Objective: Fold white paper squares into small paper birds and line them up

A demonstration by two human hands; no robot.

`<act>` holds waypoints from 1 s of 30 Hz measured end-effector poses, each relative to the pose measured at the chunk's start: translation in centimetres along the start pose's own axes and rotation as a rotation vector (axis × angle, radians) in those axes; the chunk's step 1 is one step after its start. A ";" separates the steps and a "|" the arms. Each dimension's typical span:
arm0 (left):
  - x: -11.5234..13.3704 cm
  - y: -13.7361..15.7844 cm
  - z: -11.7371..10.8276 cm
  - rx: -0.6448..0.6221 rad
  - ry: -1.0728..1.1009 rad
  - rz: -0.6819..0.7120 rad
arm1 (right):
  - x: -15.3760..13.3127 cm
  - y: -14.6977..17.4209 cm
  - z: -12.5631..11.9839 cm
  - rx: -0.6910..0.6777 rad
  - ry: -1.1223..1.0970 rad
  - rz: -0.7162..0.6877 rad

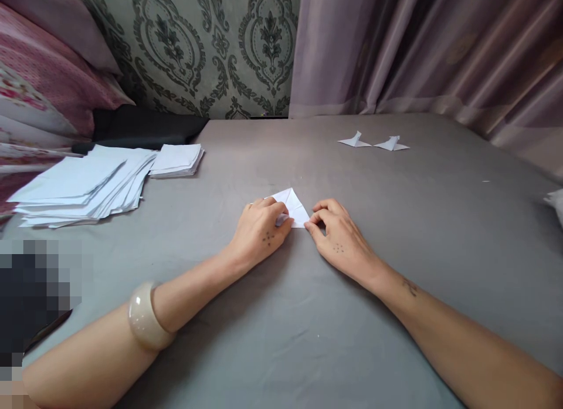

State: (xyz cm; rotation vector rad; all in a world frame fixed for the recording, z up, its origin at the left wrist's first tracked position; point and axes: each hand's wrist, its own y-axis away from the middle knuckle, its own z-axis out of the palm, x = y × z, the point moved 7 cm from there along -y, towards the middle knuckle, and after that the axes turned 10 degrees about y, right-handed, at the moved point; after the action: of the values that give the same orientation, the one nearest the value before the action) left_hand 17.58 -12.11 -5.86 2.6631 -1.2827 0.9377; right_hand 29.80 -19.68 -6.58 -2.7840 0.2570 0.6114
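Note:
A small sheet of white paper (296, 208), folded to a peak and marked with creases, lies on the grey cloth surface between my hands. My left hand (263, 227) covers its left part, thumb and fingers closed on the near left edge. At the paper's right corner, my right hand (332, 230) pinches the tip between thumb and fingers. The paper's left side is hidden under my left fingers. A pale bangle (148, 316) circles my left forearm.
Two folded paper figures (355, 140) stand toward the back right. A large pile of white sheets (83, 186) and a smaller stack (176, 160) lie at the left, before a black cloth (145, 126). Purple curtains (352, 51) hang behind. Something white (556, 202) shows at the right edge.

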 end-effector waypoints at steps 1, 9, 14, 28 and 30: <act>0.0 0.0 0.0 -0.002 0.004 -0.006 | 0.0 0.0 0.0 -0.008 0.005 -0.001; -0.1 -0.1 0.0 -0.006 0.012 -0.034 | 0.5 0.2 -1.0 0.015 -0.010 -0.012; -0.1 0.0 0.2 -0.012 0.013 -0.028 | -1.7 1.1 -1.7 0.091 -0.038 -0.192; -1.1 0.5 -0.7 -0.024 0.176 -0.126 | -3.6 2.5 -1.1 -0.118 0.244 -0.275; -1.1 0.5 -0.8 -0.042 0.196 -0.126 | -3.6 2.5 -0.9 -0.129 0.264 -0.281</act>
State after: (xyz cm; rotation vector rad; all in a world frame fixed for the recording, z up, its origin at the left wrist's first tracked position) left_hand 16.27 -11.41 -5.92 2.5129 -1.0681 1.1076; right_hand 26.32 -21.90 -4.79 -2.9472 -0.1260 0.1991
